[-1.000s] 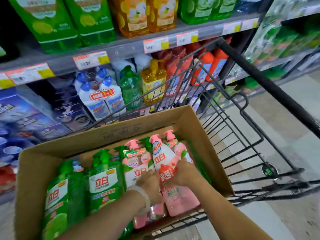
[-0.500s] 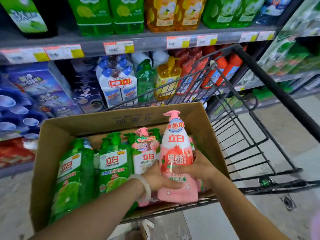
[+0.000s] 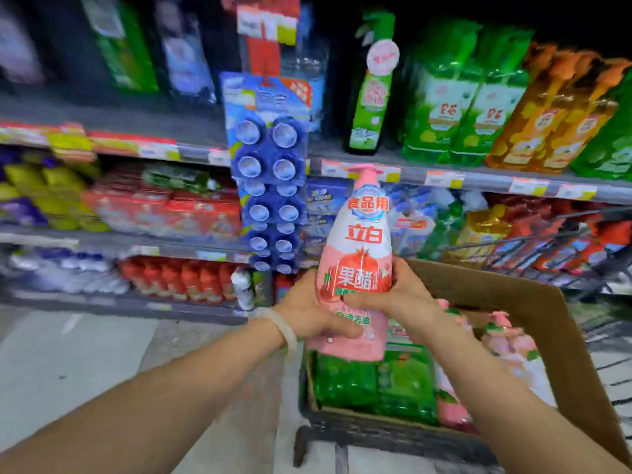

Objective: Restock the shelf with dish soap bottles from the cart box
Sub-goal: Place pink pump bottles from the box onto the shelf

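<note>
A pink dish soap bottle (image 3: 361, 241) with a pump top is upright in the air above the left end of the cardboard box (image 3: 554, 340) in the cart. My left hand (image 3: 309, 311) grips its lower left side, a pale bracelet on the wrist. My right hand (image 3: 400, 295) grips its right side, fingers wrapped across the label. Green bottles (image 3: 372, 381) and more pink bottles (image 3: 506, 336) lie in the box below. The shelf (image 3: 478, 181) with green and orange soap packs runs behind.
A hanging strip of blue toilet-cleaner packs (image 3: 268, 186) hangs just left of the bottle. Lower shelves hold red and yellow packs (image 3: 164, 206). The wire cart (image 3: 376, 436) stands at the lower right, with grey floor (image 3: 85, 357) to the left.
Both hands have lifted the pink bottle out of the box and up toward the shelves. The view has swung left and upward, so the box now sits at the lower right.
</note>
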